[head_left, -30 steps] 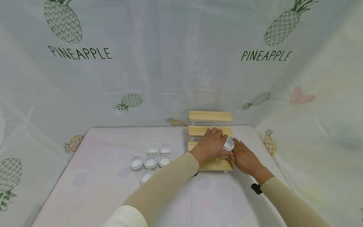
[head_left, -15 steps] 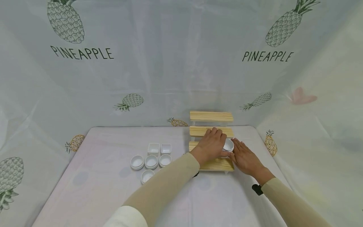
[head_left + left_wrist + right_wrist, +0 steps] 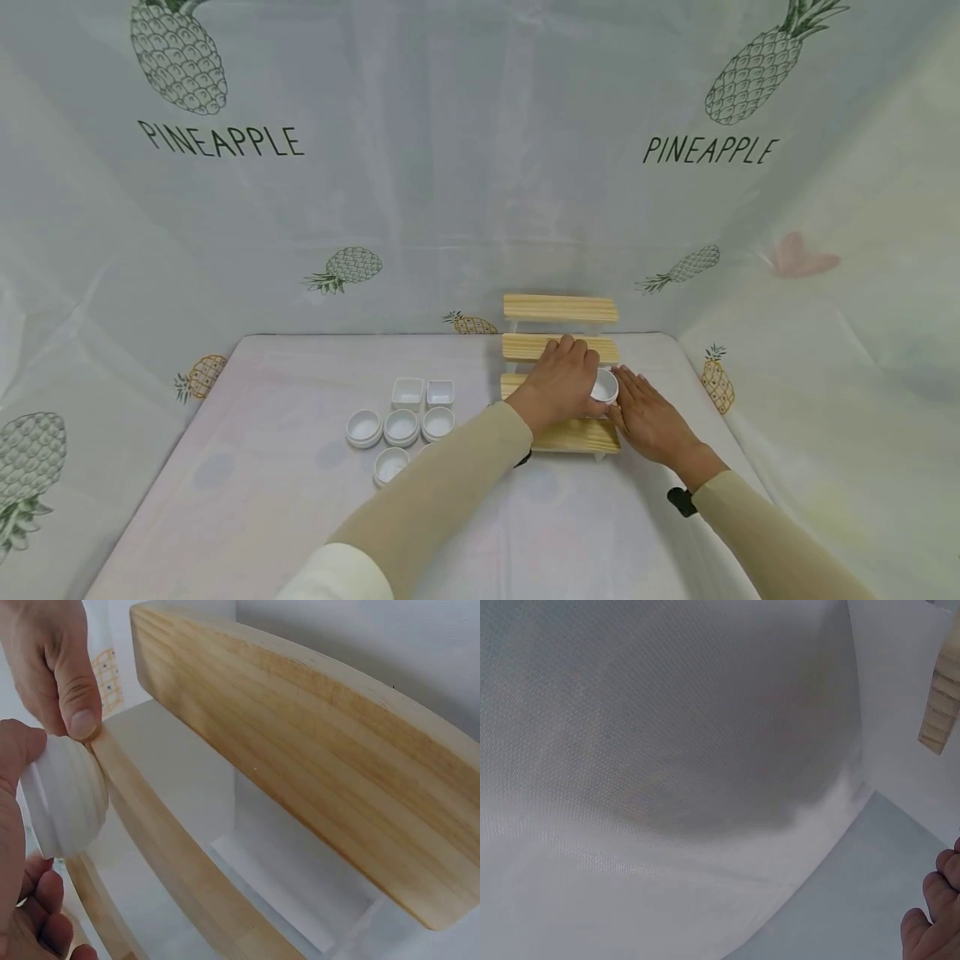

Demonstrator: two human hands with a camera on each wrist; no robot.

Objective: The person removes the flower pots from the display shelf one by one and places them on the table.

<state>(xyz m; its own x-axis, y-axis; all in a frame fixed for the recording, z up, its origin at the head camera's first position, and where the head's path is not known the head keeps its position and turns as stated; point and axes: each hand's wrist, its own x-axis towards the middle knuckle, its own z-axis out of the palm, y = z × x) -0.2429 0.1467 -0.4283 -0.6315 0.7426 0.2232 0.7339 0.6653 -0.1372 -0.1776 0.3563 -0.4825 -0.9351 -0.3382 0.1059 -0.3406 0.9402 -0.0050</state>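
A white round bowl (image 3: 604,386) is at the right end of the second-lowest shelf of a stepped wooden stand (image 3: 559,308). My left hand (image 3: 558,377) grips it from the left, its thumb on the near side. In the left wrist view the ridged side of the white bowl (image 3: 66,796) shows beside my left hand (image 3: 13,795). My right hand (image 3: 651,419) lies along the stand's right end with straight fingers, right beside the bowl. Its thumb (image 3: 81,712) is close to the bowl's rim. The right wrist view catches only some fingertips (image 3: 934,911).
Left of the stand, several white round bowls (image 3: 363,427) and two square white dishes (image 3: 407,392) stand grouped on the cloth-covered table (image 3: 285,500). My left forearm covers part of this group. A pineapple-print curtain (image 3: 480,167) hangs behind the table.
The bowl has sunk slightly within my left hand's grip. Both hands stay nearly in place, and the whole head view has shifted a little.
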